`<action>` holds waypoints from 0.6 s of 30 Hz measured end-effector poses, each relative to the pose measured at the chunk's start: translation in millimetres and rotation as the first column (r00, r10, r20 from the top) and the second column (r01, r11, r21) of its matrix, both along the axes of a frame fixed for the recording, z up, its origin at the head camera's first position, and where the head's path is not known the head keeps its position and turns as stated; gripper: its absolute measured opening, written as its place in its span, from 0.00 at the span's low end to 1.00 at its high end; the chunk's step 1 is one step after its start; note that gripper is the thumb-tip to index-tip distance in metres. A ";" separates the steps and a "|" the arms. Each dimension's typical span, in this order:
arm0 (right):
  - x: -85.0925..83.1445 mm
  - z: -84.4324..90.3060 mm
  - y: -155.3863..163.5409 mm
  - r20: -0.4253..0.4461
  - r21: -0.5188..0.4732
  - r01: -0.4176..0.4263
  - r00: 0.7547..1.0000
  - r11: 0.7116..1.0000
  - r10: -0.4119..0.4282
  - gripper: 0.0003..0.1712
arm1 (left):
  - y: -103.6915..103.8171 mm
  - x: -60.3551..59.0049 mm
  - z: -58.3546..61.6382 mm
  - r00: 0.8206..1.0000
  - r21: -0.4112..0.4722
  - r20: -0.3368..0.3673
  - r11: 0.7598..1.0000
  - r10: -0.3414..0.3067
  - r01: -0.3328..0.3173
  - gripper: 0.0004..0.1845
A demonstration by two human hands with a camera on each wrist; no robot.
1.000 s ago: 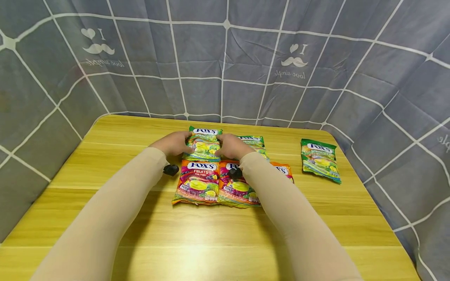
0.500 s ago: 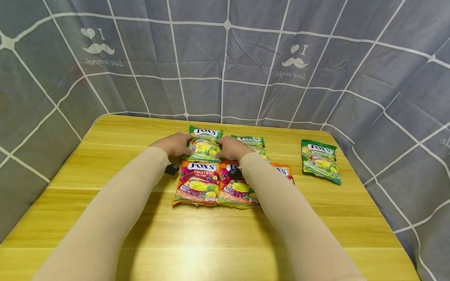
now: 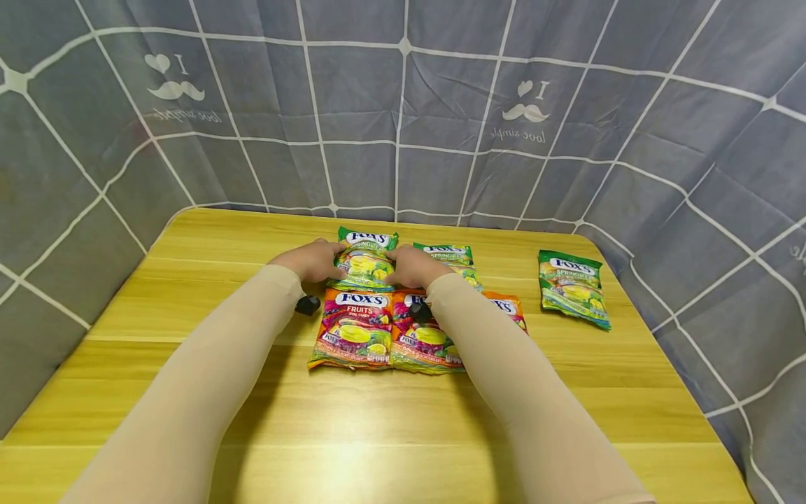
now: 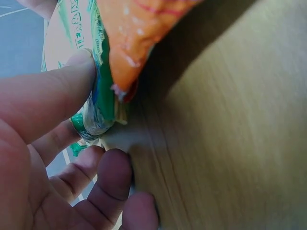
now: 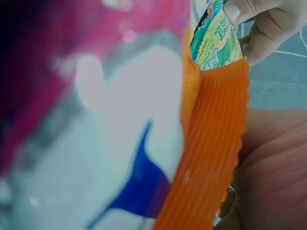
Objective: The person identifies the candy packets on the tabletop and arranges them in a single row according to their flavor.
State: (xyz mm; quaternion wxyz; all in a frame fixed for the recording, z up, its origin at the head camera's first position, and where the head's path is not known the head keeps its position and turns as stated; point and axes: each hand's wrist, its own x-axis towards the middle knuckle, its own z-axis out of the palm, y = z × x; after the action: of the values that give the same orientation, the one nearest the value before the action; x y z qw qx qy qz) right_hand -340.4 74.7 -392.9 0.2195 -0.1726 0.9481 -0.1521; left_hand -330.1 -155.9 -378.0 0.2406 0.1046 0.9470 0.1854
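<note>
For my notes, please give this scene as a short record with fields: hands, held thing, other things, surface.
left hand: grips left edge of green candy bag
right hand: grips its right edge
orange bags: two in front, a third mostly hidden by the right arm
other green bags: one behind the right hand, one apart at right
surface: wooden table
</note>
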 end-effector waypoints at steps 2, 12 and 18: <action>-0.2 0.6 0.5 -0.002 0.006 -0.005 1.000 1.000 0.005 0.44 | -0.1 -1.0 -0.7 1.000 0.001 0.000 1.000 0.003 -0.003 0.43; 1.4 1.1 1.6 -0.017 0.013 -0.018 1.000 1.000 0.018 0.44 | -1.9 -2.8 -5.5 1.000 0.008 0.001 1.000 0.015 -0.015 0.44; 1.3 0.4 1.2 -0.016 0.004 -0.016 1.000 1.000 0.016 0.44 | -2.5 -3.0 -5.6 1.000 0.002 0.002 1.000 0.006 -0.006 0.44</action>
State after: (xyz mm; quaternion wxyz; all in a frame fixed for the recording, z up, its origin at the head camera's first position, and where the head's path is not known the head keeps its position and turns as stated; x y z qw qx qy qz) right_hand -339.2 75.9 -392.5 0.2135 -0.1811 0.9487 -0.1473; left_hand -333.2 -158.4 -383.5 0.2408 0.1019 0.9469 0.1872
